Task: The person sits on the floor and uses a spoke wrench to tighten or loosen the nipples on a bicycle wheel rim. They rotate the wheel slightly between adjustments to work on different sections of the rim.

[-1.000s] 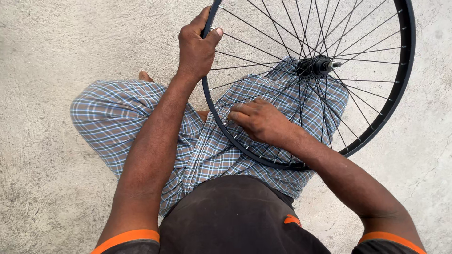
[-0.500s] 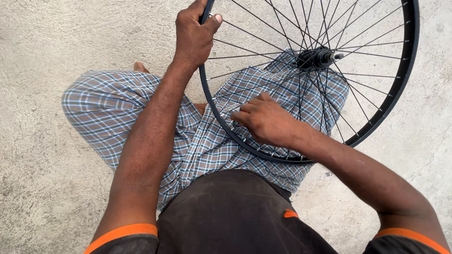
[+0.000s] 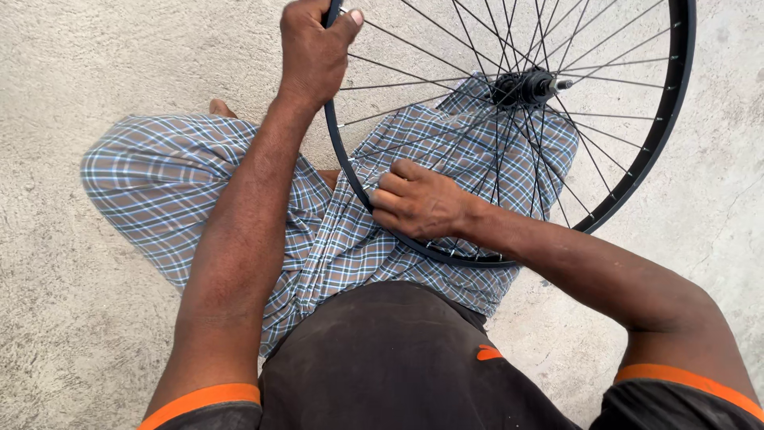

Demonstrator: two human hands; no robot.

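A black bicycle wheel rim (image 3: 676,103) with thin metal spokes and a hub (image 3: 525,86) lies across my lap, over my checked cloth (image 3: 167,199). My left hand (image 3: 314,48) grips the rim at its upper left, thumb over the edge. My right hand (image 3: 418,203) rests on the lower left of the rim with its fingers curled against the rim where the spokes meet it; whether it holds a small tool is hidden by the fingers.
I sit cross-legged on a rough grey concrete floor (image 3: 95,72). A bare foot (image 3: 221,107) shows by my left knee. My dark shirt with orange sleeve bands (image 3: 382,358) fills the bottom of the view.
The view has shifted slightly, so the wheel sits higher and further right in the frame. Both hands keep their places on the rim.
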